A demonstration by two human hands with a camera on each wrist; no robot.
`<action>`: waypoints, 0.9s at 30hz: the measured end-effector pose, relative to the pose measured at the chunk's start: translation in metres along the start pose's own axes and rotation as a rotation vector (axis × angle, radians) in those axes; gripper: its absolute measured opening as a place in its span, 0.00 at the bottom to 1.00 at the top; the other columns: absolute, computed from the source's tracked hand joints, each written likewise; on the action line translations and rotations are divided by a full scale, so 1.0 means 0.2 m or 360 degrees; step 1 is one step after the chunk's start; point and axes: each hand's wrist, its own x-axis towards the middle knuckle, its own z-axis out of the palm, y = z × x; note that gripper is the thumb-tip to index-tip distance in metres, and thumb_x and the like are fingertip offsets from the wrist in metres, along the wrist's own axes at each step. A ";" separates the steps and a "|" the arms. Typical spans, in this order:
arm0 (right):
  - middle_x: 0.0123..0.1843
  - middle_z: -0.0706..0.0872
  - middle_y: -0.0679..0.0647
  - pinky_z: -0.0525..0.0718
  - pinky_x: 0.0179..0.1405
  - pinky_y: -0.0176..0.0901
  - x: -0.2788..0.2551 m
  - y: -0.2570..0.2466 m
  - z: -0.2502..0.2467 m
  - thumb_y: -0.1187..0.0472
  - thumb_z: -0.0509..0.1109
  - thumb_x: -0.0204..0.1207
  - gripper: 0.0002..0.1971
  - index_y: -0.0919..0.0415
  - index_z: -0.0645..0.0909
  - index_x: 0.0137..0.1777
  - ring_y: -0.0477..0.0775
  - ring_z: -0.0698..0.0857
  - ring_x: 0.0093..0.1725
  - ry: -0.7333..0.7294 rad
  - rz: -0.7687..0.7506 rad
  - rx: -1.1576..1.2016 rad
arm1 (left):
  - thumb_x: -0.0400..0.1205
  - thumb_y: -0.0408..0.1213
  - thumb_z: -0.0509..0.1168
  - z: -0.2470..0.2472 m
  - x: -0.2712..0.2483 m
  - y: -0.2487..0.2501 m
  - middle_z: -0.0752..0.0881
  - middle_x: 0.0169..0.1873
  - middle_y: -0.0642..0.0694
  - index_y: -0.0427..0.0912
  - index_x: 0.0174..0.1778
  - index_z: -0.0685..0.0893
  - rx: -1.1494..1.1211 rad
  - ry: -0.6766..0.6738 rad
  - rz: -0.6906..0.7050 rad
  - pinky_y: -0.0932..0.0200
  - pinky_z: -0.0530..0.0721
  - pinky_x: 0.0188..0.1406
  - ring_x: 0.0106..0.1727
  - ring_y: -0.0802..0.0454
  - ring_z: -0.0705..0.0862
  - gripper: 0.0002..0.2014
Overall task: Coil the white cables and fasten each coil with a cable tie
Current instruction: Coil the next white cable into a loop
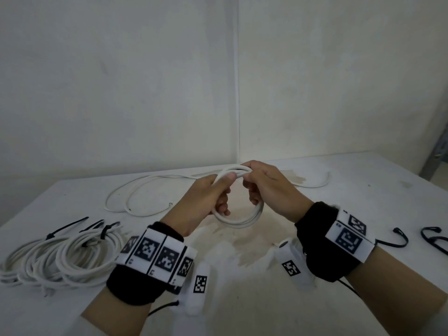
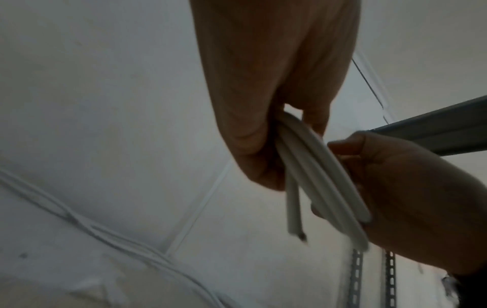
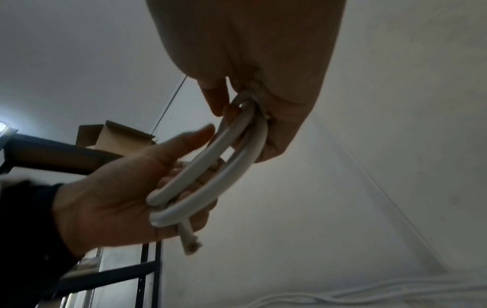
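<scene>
Above the middle of the table I hold a small white cable coil (image 1: pixel 238 221) upright between both hands. My left hand (image 1: pixel 224 192) grips its left side, thumb over the top strands and fingers through the loop. My right hand (image 1: pixel 252 187) grips the top and right side. The left wrist view shows the strands of the coil (image 2: pixel 316 166) bundled between both hands, with the cut cable end (image 2: pixel 294 208) sticking out below my left hand (image 2: pixel 263 145). From the right wrist, the coil (image 3: pixel 224 166) spans from my right hand (image 3: pixel 276 125) to the left palm.
Loose white cable (image 1: pixel 135 190) lies in loops at the back of the white table (image 1: pixel 315 299). Several tied coils (image 1: pixel 60 258) sit at the front left. Loose black cable ties (image 1: pixel 397 238) lie at the right. Walls meet behind; a dark shelf (image 3: pixel 65 154) carries a cardboard box.
</scene>
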 end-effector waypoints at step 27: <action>0.28 0.72 0.52 0.77 0.29 0.35 -0.06 0.09 -0.06 0.61 0.56 0.84 0.09 0.63 0.77 0.49 0.44 0.71 0.26 0.0006 -0.0063 0.0233 | 0.80 0.49 0.62 0.15 -0.04 -0.05 0.62 0.16 0.55 0.44 0.24 0.69 -0.0395 0.0113 -0.0062 0.60 0.71 0.28 0.18 0.58 0.61 0.21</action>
